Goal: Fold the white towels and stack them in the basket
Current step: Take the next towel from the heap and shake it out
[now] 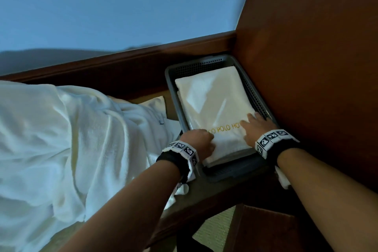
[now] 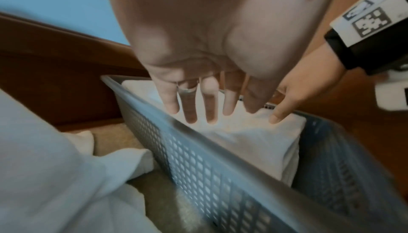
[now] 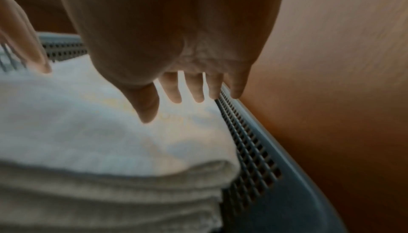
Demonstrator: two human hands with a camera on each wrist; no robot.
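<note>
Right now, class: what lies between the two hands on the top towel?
Bare white towel carrying gold lettering, seen in the head view between left hand and right hand.

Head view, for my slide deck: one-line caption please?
Both hands, left hand and right hand, rest on the top folded towel in the grey basket.

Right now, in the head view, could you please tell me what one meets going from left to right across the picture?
Heap of unfolded white towels → left hand → folded towel in the grey basket → right hand → wooden side panel.
</note>
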